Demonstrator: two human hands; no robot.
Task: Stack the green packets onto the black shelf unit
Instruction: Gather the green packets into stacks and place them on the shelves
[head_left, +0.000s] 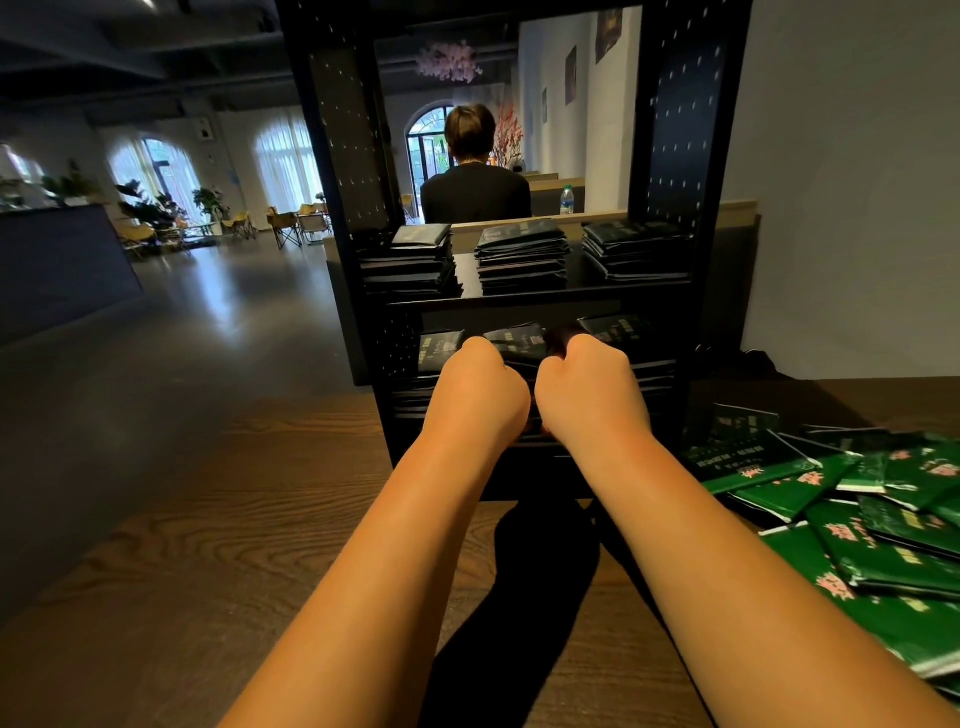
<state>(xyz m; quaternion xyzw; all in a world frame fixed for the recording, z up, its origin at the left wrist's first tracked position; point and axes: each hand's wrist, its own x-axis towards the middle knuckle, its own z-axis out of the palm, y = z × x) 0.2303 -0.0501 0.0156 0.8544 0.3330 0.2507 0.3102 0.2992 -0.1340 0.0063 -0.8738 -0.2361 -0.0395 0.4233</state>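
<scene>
My left hand (480, 384) and right hand (587, 382) sit side by side, knuckles up, at the middle stack (514, 343) in the shelf's (675, 130) lower tier (fingers hidden, so I cannot tell the grip). Loose packets (883, 545) lie lower right, nearer my right hand.

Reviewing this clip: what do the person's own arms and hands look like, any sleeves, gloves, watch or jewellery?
Both forearms are bare down to the bottom edge of the head view, with no sleeve in sight. The left hand and right hand wear no gloves, and neither wrist carries a watch or bracelet. The fingers are out of sight, so rings cannot be checked.
</scene>
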